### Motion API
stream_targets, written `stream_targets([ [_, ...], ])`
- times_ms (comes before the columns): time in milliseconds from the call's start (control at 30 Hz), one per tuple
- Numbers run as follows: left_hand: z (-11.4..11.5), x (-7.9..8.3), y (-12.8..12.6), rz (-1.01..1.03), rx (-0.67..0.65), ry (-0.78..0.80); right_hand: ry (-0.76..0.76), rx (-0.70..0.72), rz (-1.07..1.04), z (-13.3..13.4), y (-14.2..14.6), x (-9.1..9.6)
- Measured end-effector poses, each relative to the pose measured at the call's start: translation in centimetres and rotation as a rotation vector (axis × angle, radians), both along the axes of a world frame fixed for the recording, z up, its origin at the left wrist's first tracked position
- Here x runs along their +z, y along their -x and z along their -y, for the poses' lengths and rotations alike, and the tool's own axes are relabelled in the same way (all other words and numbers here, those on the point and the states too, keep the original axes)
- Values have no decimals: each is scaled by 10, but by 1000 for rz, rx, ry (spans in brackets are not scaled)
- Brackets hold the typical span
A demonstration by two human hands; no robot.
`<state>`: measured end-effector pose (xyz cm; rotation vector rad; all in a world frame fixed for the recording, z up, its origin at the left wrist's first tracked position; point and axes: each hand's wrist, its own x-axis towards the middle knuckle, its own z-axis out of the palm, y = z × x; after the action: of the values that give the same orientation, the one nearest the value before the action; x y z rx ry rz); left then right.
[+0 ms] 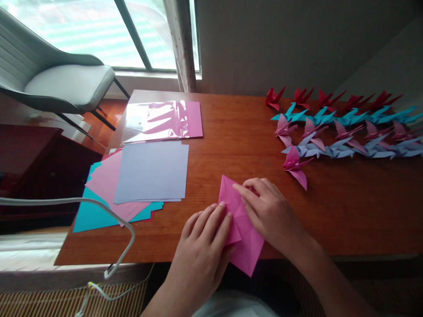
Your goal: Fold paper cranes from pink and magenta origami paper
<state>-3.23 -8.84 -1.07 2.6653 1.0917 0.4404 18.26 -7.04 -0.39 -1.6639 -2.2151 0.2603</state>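
Note:
A partly folded sheet of pink origami paper [252, 245] lies at the table's front edge, its lower corner reaching past the edge. My left hand [203, 241] is on its left side, fingers over a folded flap and the thumb tucked low against the paper. On the upper right part rests my right hand [268, 206], index finger along the paper near the top corner and the other fingers curled at its right edge. Behind my right hand stands a finished pink paper crane [296, 167].
Rows of red cranes [326, 98], turquoise cranes [324, 116], light pink cranes [347, 133] and lavender cranes [336, 148] line the table's right side. To the left are lavender sheets [152, 172], turquoise sheets [95, 214] and a plastic-wrapped paper pack [157, 122]. A white cable [74, 200] crosses lower left.

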Motion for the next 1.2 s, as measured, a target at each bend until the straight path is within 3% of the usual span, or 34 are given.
stream_targets([
  [167, -3, 3, 3, 78, 21, 81, -63, -223, -78, 13, -26, -14],
  [500, -18, -1, 14, 390, 272, 223, 40, -229, -180, 22, -16, -13],
  [667, -22, 8, 10, 619, 422, 495, 112, -270, -339, 21, -14, -9],
  [800, -27, 14, 4, 786, 419, 769, 147, -318, -511, 21, -16, -3],
  [900, -33, 14, 2, 793, 390, 827, 190, -318, -637, 19, -16, 1],
  [1000, -38, 11, 1, 722, 351, 714, 225, -339, -690, 17, -14, 2],
  [1200, -43, 9, 0, 413, 336, -99, 122, -384, -556, 13, -14, -5],
])
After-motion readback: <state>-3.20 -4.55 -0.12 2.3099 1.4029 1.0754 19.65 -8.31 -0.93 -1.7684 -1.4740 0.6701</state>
